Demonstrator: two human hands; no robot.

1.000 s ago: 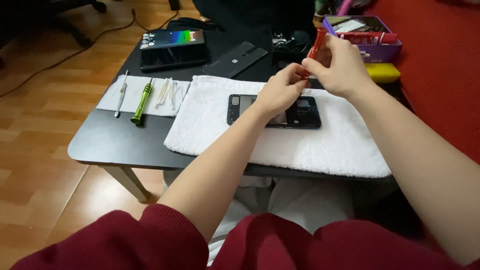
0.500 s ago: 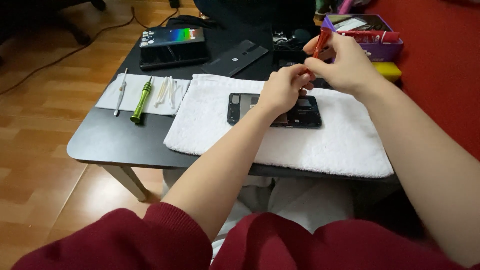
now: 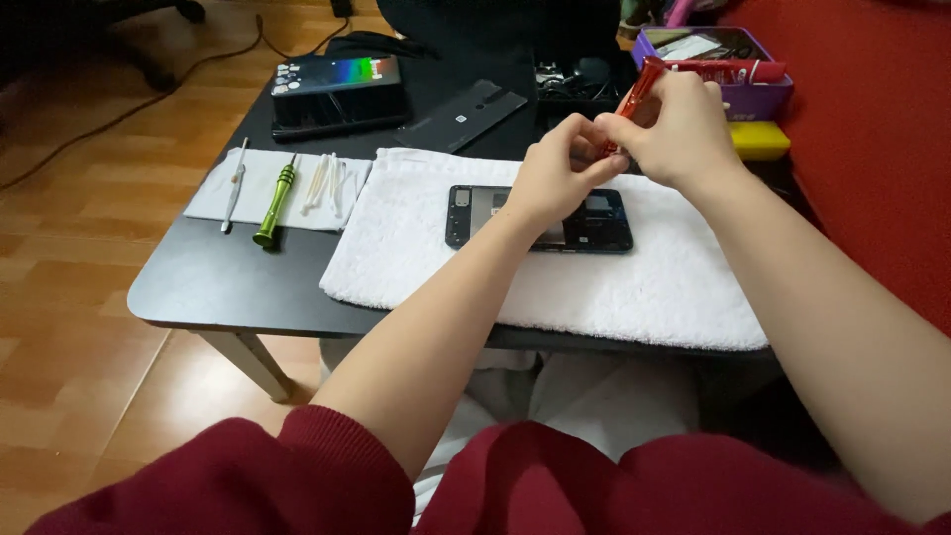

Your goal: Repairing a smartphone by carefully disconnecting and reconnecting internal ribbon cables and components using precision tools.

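Upper centre-right of the frame, both bare hands meet above the opened black smartphone chassis lying flat on a white terry towel. Right hand is clenched around a slim red tube-like tool — its long axis runs diagonally, top end toward the upper right, lower tip pointing down-left toward the left hand. Left hand has its fingertips pinched at that lower tip; whether it grips the tip itself or some small part there, cannot tell — the fingers hide it. Red tool sits directly above the phone's right half, held clear of it, so the phone lies just below and slightly toward the bottom of the frame from the grip; its long axis runs left-right across the towel. Left hand is the nearer one to the phone. Left of frame, on a smaller white cloth: a green-handled screwdriver, a thin silver metal tool, some white cotton swabs. Upper left, a dark phone screen panel with a rainbow sheen; upper right, a purple plastic box and a yellow block, all on a low black table.
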